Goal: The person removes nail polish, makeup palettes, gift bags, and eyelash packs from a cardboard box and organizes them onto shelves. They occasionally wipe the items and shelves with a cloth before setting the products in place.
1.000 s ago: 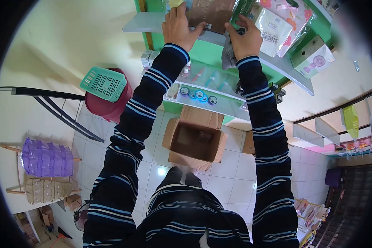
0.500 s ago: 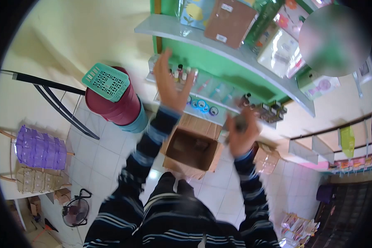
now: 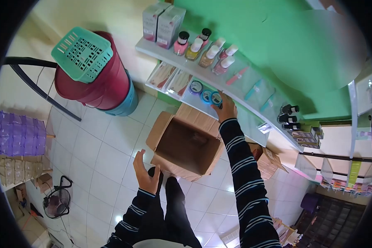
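My right hand (image 3: 227,108) reaches to the lower shelf, its fingers and thumb closed around the edge of a round blue tub (image 3: 215,98). Another blue tub (image 3: 206,96) and a purple-rimmed tub (image 3: 196,87) sit to the left of it. My left hand (image 3: 146,173) hangs with fingers apart, holding nothing, beside the near left edge of an open cardboard box (image 3: 186,144). The box stands on the floor below the shelves; its shadowed inside is hard to make out.
Nail polish bottles (image 3: 206,56), white boxes (image 3: 170,25) and dark bottles (image 3: 288,118) line the glass shelf above. Flat packs (image 3: 179,82) lie on the lower shelf. A red bin (image 3: 107,82) topped by a green basket (image 3: 82,54) stands left; a fan (image 3: 57,202) is lower left.
My view has shifted closer to the lower shelves. My left hand has dropped from the shelf to beside the box. My right hand, earlier around a blurred dark object, is now at the blue tub.
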The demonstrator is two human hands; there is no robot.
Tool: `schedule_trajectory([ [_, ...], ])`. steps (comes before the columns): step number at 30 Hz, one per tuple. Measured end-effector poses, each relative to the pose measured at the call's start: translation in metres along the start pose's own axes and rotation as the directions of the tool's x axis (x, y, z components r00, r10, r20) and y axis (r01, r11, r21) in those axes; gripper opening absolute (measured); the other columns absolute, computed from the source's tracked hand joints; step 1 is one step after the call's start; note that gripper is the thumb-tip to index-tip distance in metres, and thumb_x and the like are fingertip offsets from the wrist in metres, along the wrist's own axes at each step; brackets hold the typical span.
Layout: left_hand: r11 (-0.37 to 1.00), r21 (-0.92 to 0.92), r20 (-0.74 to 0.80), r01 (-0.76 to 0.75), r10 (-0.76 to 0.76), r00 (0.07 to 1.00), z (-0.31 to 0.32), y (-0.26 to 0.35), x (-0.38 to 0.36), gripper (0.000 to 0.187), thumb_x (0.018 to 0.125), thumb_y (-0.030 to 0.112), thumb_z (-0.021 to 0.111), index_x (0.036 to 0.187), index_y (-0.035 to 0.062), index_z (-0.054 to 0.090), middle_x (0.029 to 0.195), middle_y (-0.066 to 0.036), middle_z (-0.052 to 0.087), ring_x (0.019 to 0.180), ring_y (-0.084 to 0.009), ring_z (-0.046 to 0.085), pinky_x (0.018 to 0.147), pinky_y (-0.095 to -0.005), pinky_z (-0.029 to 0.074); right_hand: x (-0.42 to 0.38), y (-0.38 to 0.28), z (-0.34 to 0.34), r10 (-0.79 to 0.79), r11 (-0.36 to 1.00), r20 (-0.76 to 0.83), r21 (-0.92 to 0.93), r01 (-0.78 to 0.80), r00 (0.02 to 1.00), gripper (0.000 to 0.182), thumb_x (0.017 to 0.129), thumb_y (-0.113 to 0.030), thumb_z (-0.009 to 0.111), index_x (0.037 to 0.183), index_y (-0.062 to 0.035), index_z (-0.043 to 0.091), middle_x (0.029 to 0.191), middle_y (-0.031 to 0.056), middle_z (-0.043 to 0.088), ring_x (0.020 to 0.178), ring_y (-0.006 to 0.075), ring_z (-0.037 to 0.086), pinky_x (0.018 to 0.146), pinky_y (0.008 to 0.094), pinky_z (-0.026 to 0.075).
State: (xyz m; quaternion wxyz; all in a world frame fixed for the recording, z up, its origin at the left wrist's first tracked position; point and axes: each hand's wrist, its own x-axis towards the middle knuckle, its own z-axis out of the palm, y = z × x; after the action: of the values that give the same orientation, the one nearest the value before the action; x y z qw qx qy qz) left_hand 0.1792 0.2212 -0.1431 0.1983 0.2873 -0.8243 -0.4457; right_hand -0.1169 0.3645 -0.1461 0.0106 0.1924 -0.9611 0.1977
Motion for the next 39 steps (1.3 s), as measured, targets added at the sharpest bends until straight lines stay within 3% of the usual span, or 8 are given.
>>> schedule_trajectory([
  [6,0.997,0.047,0.036,0.053,-0.055,0.998,-0.003,-0.011,-0.004,0.055,0.071,0.010,0.058,0.120,-0.0002,0.035,0.121,-0.018,0.038,0.114,-0.0343,0.032,0.097,-0.0410,0.026,0.010,0.006,0.003,-0.024,0.998,0.079,0.061,0.019,0.997,0.057,0.061,-0.011,0.069,0.114,-0.0132,0.049,0.099,0.0167,0.055,0.091,0.0332,0.052,0.078,0.0390,0.042],
  [8,0.996,0.064,0.038,0.069,-0.072,0.997,-0.001,-0.012,-0.003,0.055,0.071,0.009,0.057,0.120,0.0000,0.035,0.121,-0.018,0.038,0.114,-0.0345,0.032,0.097,-0.0409,0.026,0.012,0.010,0.007,-0.163,0.985,0.041,0.059,0.161,0.986,0.056,0.061,-0.011,0.069,0.114,-0.0129,0.049,0.100,0.0169,0.055,0.092,0.0333,0.052,0.080,0.0387,0.041],
  [12,0.995,0.067,0.050,0.076,-0.079,0.996,0.002,-0.013,-0.003,0.055,0.071,0.009,0.057,0.121,-0.0001,0.034,0.121,-0.019,0.037,0.114,-0.0347,0.032,0.097,-0.0407,0.026,0.006,0.005,-0.003,-0.133,0.989,0.087,0.069,0.127,0.987,0.057,0.060,-0.011,0.070,0.114,-0.0127,0.049,0.102,0.0170,0.054,0.094,0.0331,0.051,0.080,0.0386,0.041],
  [14,0.995,0.074,0.053,0.068,-0.072,0.996,0.002,-0.011,0.000,0.055,0.072,0.010,0.057,0.121,-0.0002,0.034,0.121,-0.020,0.037,0.114,-0.0347,0.032,0.096,-0.0407,0.026,-0.001,0.006,-0.021,0.049,0.997,0.097,0.057,-0.054,0.994,0.061,0.058,-0.011,0.071,0.114,-0.0134,0.049,0.104,0.0162,0.053,0.095,0.0326,0.051,0.080,0.0386,0.041],
  [24,0.989,0.121,0.033,0.091,-0.096,0.995,0.003,-0.025,-0.004,0.054,0.073,0.015,0.058,0.120,0.0021,0.035,0.119,-0.016,0.040,0.113,-0.0307,0.035,0.095,-0.0395,0.028,-0.028,0.073,-0.015,-0.023,1.000,0.000,0.013,0.023,1.000,0.059,0.055,-0.011,0.074,0.110,-0.0085,0.051,0.104,0.0133,0.055,0.094,0.0310,0.053,0.080,0.0356,0.042],
  [26,0.988,0.130,0.035,0.086,-0.091,0.995,0.004,-0.026,-0.004,0.055,0.073,0.015,0.057,0.121,0.0017,0.034,0.120,-0.016,0.040,0.113,-0.0312,0.035,0.095,-0.0396,0.028,-0.023,0.046,-0.027,-0.017,0.989,-0.117,0.141,0.034,0.993,0.057,0.056,-0.013,0.074,0.108,-0.0070,0.052,0.104,0.0135,0.055,0.094,0.0296,0.054,0.080,0.0345,0.042],
  [31,0.990,0.113,0.053,0.090,-0.096,0.994,0.006,-0.027,-0.006,0.055,0.073,0.014,0.057,0.120,-0.0001,0.035,0.119,-0.018,0.039,0.111,-0.0337,0.036,0.095,-0.0401,0.028,0.036,-0.041,-0.012,-0.356,0.931,0.071,0.113,0.347,0.932,0.062,0.054,-0.020,0.076,0.109,-0.0077,0.050,0.105,0.0127,0.054,0.099,0.0307,0.049,0.084,0.0369,0.038],
  [39,0.991,0.088,0.037,0.102,-0.106,0.994,0.002,-0.033,-0.011,0.054,0.071,0.010,0.056,0.119,-0.0016,0.036,0.117,-0.020,0.040,0.108,-0.0359,0.037,0.094,-0.0408,0.029,0.062,-0.048,0.018,-0.347,0.927,0.134,-0.105,0.361,0.928,0.062,0.049,-0.018,0.078,0.104,-0.0099,0.049,0.102,0.0104,0.053,0.098,0.0294,0.049,0.084,0.0359,0.038],
])
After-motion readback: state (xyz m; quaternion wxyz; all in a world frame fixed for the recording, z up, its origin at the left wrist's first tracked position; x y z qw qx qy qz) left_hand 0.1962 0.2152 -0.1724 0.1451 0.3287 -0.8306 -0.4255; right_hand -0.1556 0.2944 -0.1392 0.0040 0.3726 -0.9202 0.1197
